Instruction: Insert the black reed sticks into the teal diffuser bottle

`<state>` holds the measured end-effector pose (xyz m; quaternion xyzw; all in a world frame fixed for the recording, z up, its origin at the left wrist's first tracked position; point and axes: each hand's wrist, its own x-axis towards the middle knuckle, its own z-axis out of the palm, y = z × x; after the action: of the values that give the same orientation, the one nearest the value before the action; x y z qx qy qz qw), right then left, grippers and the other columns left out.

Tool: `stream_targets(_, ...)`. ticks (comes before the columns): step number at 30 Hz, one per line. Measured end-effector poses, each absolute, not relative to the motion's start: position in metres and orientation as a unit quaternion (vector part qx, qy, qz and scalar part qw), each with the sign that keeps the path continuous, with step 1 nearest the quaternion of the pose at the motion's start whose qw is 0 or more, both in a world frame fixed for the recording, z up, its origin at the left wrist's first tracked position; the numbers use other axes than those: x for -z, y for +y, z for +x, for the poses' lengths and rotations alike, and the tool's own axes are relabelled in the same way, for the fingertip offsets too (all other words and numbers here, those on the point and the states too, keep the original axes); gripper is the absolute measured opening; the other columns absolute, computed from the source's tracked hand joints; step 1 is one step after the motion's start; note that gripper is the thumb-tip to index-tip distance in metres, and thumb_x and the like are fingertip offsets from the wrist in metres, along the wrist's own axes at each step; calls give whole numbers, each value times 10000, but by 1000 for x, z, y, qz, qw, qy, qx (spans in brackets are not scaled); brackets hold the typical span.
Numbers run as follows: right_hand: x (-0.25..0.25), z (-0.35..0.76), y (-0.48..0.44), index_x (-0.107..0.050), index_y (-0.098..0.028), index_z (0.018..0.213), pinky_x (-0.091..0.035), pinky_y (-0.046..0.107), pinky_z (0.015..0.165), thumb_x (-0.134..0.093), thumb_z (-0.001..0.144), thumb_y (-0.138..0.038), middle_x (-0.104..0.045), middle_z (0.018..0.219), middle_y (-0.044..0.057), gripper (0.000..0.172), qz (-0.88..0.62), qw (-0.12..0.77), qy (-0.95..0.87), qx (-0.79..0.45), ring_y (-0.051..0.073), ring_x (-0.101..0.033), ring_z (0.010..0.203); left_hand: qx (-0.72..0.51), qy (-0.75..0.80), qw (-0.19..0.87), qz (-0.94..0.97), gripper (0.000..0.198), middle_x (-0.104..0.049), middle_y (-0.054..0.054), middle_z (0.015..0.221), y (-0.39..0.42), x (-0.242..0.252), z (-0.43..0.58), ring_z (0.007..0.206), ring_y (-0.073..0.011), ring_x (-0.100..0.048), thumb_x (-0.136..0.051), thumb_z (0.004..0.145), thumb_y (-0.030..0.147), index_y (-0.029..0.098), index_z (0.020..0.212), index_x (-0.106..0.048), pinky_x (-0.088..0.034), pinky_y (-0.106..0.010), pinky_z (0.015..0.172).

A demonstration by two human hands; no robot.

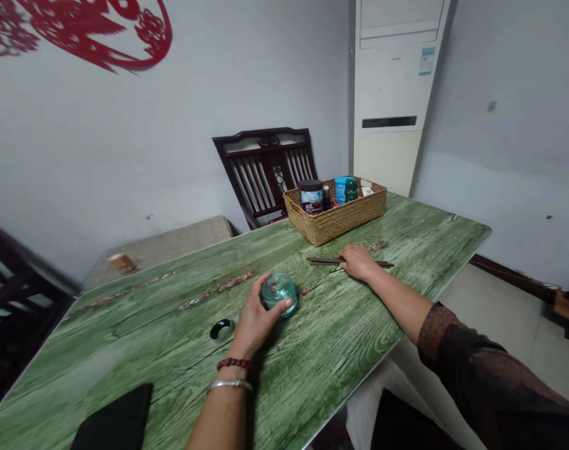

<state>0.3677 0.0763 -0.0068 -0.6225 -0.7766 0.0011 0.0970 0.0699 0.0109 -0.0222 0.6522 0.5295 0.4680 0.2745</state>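
My left hand point(260, 312) is wrapped around a teal see-through glass point(278, 287), with the thumb on the near side and the fingers behind. The glass is at the table's middle; I cannot tell which end is up. Left of that wrist lies a black, shiny ring-shaped piece point(222, 330). Farther right, my right hand point(358, 261) has its fingers closed over dark brown chopsticks point(322, 260), which lie flat or nearly so along the tabletop. Their ends stick out on both sides of the hand.
On the green wood-patterned table point(172, 337), a woven basket point(335, 225) holds a dark jar point(311, 197), a blue container point(341, 189) and a green-capped bottle point(351, 190). A black flat object point(115, 419) lies at the near left. A dark wooden chair point(270, 172) stands behind.
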Motion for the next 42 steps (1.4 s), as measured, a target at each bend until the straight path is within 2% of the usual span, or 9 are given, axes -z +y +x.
stream_targets(10,2,361,71,-766,-184,1020,-444,351,902,-658,880,-240,-736,1090,153,186,-591,120,-798,2,291,-669,1042,-490,519,299,634,742,-668,-141,1266,11,21,71,1157,-344,-654,-881,587,362,221,1261,-606,-457,-534,1067)
stream_targets(18,2,359,68,-745,-170,954,-415,356,897,-557,940,-218,-719,1021,159,195,-577,144,-804,15,281,-650,1004,-468,515,284,659,778,-649,-145,1306,16,31,65,1184,-332,-640,-853,650,399,205,1341,-552,-456,-520,1073)
stream_targets(21,-8,356,62,-724,-182,969,-411,357,927,-566,943,-238,-700,1020,135,170,-560,214,-800,22,267,-618,1027,-469,513,287,659,789,-648,-145,1311,14,29,66,1180,-331,-645,-853,646,408,203,1343,-546,-462,-518,1065)
stream_targets(25,-42,342,47,-674,-190,958,-433,339,941,-553,954,-254,-684,984,81,137,-471,417,-777,-24,221,-607,998,-459,523,289,658,799,-659,-151,1287,10,23,69,1173,-340,-645,-847,650,434,188,1343,-535,-455,-526,1066)
stream_targets(28,-73,320,36,-624,-202,954,-493,314,832,-557,953,-326,-675,908,30,141,-390,572,-709,-138,176,-628,860,-460,520,291,658,774,-661,-142,1282,8,21,71,1179,-337,-641,-840,653,447,192,1320,-540,-459,-516,1063)
stream_targets(30,-89,301,32,-585,-215,955,-519,294,728,-569,943,-403,-677,862,7,189,-312,638,-666,-228,154,-633,771,-453,518,288,666,759,-662,-139,1276,8,20,71,1175,-330,-643,-827,670,456,187,1317,-534,-463,-505,1059)
stream_targets(35,-102,260,36,-551,-233,937,-541,253,609,-650,889,-481,-682,808,-20,271,-191,686,-614,-341,119,-632,669,-441,519,279,677,757,-658,-140,1275,8,21,70,1161,-319,-646,-805,695,470,185,1332,-511,-457,-496,1062)
stream_targets(42,-90,239,52,-562,-229,897,-534,227,574,-665,861,-476,-668,788,-26,270,-220,686,-598,-351,115,-640,671,-439,523,279,675,768,-665,-128,1262,9,23,69,1165,-325,-643,-811,679,484,192,1327,-518,-465,-500,1052)
